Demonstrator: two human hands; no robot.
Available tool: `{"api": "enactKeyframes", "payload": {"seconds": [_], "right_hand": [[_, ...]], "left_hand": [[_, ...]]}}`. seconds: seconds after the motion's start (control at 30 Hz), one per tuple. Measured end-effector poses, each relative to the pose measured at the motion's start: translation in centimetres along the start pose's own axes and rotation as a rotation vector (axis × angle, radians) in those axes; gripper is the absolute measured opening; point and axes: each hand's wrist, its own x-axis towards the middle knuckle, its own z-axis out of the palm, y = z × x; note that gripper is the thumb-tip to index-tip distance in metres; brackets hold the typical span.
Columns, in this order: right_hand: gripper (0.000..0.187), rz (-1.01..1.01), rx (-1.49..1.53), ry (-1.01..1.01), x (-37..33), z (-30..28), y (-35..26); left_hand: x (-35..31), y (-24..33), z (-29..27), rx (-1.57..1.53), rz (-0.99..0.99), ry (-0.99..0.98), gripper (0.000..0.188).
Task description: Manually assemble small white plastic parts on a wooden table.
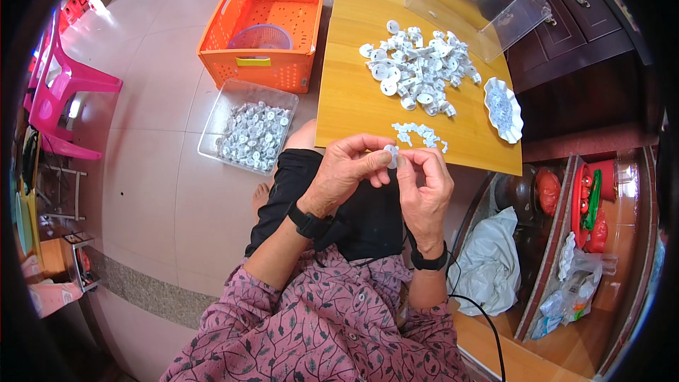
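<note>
Over my lap, by the near edge of the wooden table (346, 99), my left hand (346, 173) pinches a small white round plastic part (391, 156) between thumb and fingers. My right hand (426, 187) meets it from the other side, its thumb and fingertips closed at the part's right edge. Whatever else the right fingertips hold is too small to make out. Just beyond the hands lies a scatter of tiny white plastic pieces (422, 132). Farther back is a large heap of white plastic parts with round discs (424, 67).
A scalloped white dish (515, 127) of small clear pieces sits at the table's right edge, near a clear plastic box (460, 10). Left on the floor stand a clear bin (209, 138) of similar parts, an orange crate (258, 71) and a pink chair (78, 78). A black cable (488, 322) runs at my right.
</note>
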Motion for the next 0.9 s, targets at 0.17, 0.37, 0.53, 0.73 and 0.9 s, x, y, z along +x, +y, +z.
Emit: {"api": "enactKeyframes", "payload": {"seconds": [0.17,0.37,0.53,0.73,0.9], "right_hand": [[0.008,0.024,-0.022,-0.015,-0.17,0.19,-0.12],[0.008,0.014,-0.049,0.007,-0.58,0.45,0.23],[0.009,-0.022,-0.081,0.005,-0.68,0.36,0.46],[0.010,-0.079,-0.094,-0.045,-0.71,0.29,0.37],[0.010,-0.054,-0.117,-0.073,-0.74,0.36,0.11]], "left_hand": [[-0.04,0.07,0.06,0.009,-0.010,0.015,0.026],[0.03,0.06,0.41,0.018,0.012,0.035,0.025],[-0.02,0.17,0.38,0.041,0.005,0.029,0.024],[-0.19,0.31,0.06,0.078,0.001,0.037,0.024],[-0.34,0.62,0.21,0.082,0.009,0.031,0.023]]}}
